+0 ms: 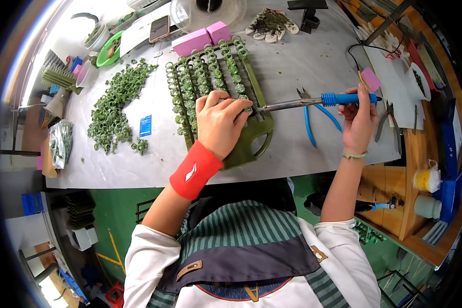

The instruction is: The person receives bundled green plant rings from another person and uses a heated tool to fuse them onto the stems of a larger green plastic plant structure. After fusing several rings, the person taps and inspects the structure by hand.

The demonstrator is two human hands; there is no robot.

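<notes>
My right hand (356, 123) grips a soldering iron (349, 99) by its blue handle. The iron's metal shaft points left, and its tip reaches the near right part of an olive-green rack (251, 84). Rows of small green ring-shaped parts (199, 69) stand along the rack's bars. Over the rack's near side lies my left hand (220, 120), a red band on its wrist. Its thumb and forefinger close together beside the iron's tip; what they pinch is hidden. The near end of the rack has a looped handle (261, 146).
Blue-handled pliers (313, 115) lie beneath the iron's shaft, and darker pliers (390, 120) lie right of my hand. A heap of green parts (113, 105) covers the left. Behind the rack are pink blocks (192, 42), a phone (159, 29) and a soiled glove (272, 24).
</notes>
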